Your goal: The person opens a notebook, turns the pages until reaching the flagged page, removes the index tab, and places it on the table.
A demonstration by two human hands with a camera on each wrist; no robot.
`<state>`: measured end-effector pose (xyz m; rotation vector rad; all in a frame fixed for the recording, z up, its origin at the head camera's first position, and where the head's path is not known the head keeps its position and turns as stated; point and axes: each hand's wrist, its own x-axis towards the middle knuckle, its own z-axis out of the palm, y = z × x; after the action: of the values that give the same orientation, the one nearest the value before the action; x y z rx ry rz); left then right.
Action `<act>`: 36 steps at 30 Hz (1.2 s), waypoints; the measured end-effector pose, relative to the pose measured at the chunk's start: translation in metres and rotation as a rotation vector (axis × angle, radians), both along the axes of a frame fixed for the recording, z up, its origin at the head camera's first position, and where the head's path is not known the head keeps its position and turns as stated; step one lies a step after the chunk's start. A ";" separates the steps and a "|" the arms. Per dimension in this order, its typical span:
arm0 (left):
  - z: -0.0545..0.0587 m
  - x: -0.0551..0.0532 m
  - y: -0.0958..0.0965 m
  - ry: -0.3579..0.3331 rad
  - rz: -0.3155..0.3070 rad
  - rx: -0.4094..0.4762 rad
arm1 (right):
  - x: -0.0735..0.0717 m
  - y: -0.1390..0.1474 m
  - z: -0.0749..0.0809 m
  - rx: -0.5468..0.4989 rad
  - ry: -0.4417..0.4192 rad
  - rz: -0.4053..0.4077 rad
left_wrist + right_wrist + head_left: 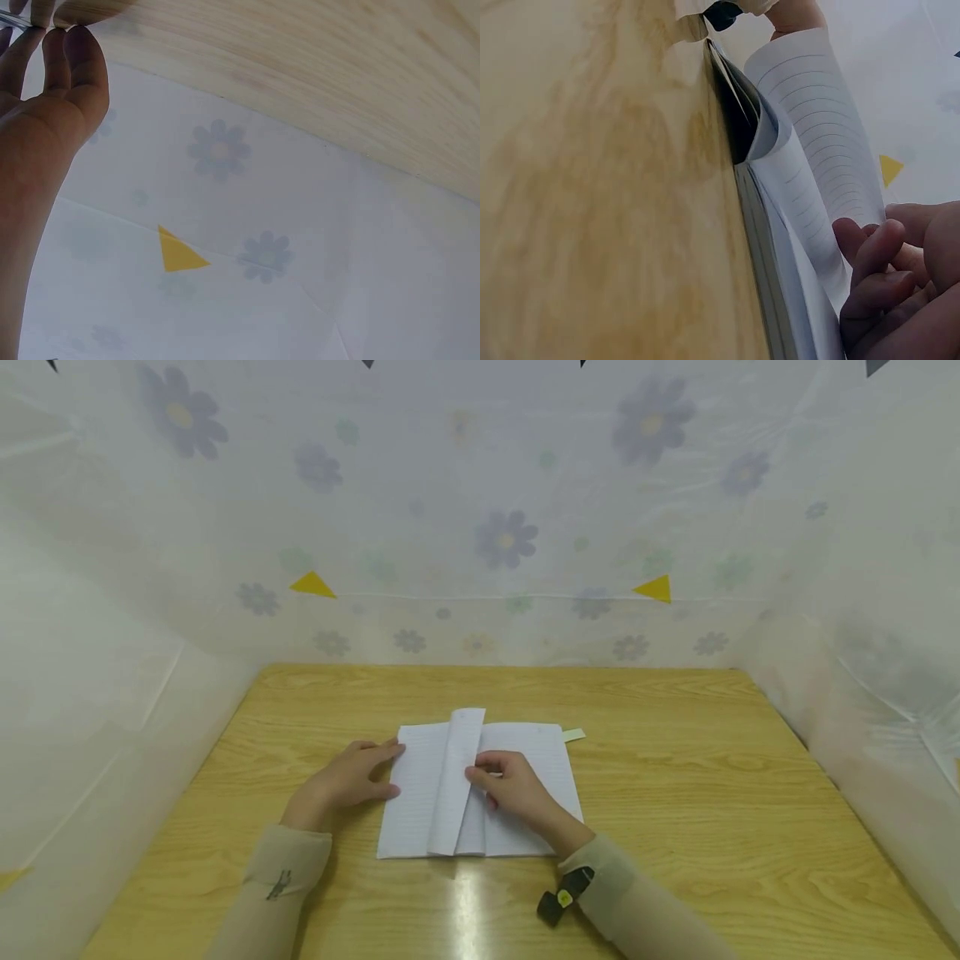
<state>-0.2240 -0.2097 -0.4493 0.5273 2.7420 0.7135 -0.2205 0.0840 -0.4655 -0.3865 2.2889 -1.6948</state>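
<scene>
An open lined notebook [414,806] lies on the wooden table, with one page [456,785] raised and curving near its middle. My right hand [519,787] pinches the right edge of that page between thumb and fingers. In the right wrist view, the lifted sheet [810,97] bows upward above the thicker stack of pages. At the notebook's left edge rests my left hand [347,777], its thumb and fingertips spread apart and touching the border. The left wrist view shows the left hand [56,105] only partly, at the upper left corner.
A pale green tab [573,735] sticks out at the notebook's upper right. The wooden table [712,793] is enclosed by whitish flowered sheeting [405,543] with yellow triangles [313,585]. A black strap [564,897] hangs at the right cuff.
</scene>
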 end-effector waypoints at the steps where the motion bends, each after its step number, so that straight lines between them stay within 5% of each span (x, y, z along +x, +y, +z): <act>1: 0.000 0.000 0.000 0.000 0.000 0.001 | 0.000 -0.001 0.000 0.001 -0.004 0.002; 36: 0.001 -0.002 0.001 0.005 0.001 0.001 | 0.003 -0.004 -0.002 0.086 -0.065 0.127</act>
<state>-0.2265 -0.2091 -0.4486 0.5288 2.7470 0.7150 -0.2179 0.0795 -0.4672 -0.4415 2.2310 -1.5210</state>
